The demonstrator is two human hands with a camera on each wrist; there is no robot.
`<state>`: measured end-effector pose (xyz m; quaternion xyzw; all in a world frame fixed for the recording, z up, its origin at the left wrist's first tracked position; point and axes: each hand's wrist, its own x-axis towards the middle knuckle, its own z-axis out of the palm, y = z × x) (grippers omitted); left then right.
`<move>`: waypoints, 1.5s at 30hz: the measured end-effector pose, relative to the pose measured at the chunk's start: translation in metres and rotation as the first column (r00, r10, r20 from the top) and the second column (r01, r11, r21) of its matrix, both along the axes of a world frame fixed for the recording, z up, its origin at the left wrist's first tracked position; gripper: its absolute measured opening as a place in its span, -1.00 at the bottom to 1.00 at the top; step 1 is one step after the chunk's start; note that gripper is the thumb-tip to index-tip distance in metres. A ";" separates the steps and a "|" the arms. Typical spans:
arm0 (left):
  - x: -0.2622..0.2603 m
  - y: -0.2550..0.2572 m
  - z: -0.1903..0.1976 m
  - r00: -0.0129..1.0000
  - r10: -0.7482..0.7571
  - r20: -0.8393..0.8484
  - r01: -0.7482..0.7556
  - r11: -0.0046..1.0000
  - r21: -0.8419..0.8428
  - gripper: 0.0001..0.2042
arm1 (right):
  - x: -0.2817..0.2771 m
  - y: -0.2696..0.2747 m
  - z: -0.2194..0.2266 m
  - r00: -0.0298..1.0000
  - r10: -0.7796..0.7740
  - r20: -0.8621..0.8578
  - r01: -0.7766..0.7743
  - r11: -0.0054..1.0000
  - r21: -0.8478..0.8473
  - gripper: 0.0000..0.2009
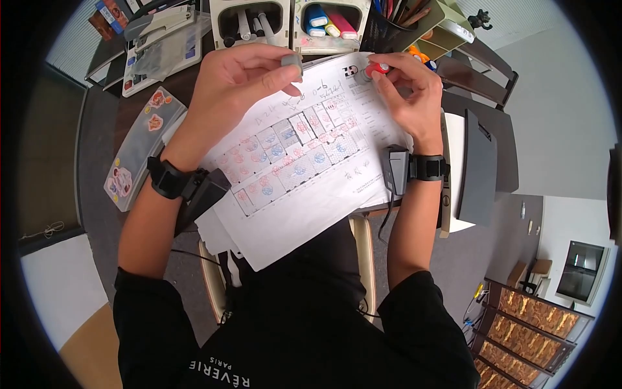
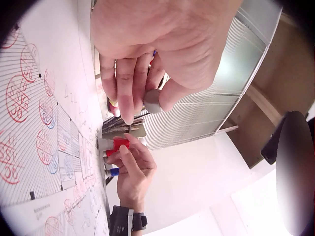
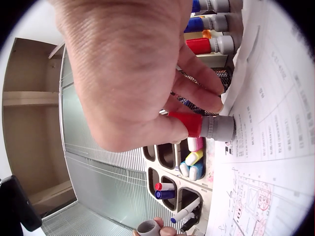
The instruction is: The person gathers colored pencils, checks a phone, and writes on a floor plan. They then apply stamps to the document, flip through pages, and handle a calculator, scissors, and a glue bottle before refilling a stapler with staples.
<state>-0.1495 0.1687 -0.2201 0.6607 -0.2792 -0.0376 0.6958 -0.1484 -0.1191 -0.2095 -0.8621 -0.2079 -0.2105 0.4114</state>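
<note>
My left hand [image 1: 230, 81] is over the top left of the printed sheets, pinching a small grey stamp cap [image 2: 152, 101] between thumb and finger. At the sheets' upper right, my right hand [image 1: 416, 94] holds a red stamp [image 3: 189, 124] by its body. The grey end of that stamp points down at the paper, right at its surface in the right wrist view. Red and blue round stamp marks [image 1: 299, 170] cover a floor plan on the top sheet [image 1: 278, 240]. Its printed logo is beside the stamp.
Behind the papers stand a holder with markers [image 1: 245, 27], another with highlighters [image 1: 332, 24], and a mesh pen cup [image 1: 385, 35]. Several capped stamps [image 3: 201, 45] stand past my right hand. A stickered case [image 1: 144, 149] lies left; a dark flat panel [image 1: 479, 168] is at right.
</note>
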 end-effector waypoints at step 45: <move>0.001 0.003 0.001 0.999 0.013 -0.032 -0.013 1.000 0.010 -0.71 | -0.003 0.002 -0.001 0.999 0.018 0.051 -0.022 0.996 0.090 -0.77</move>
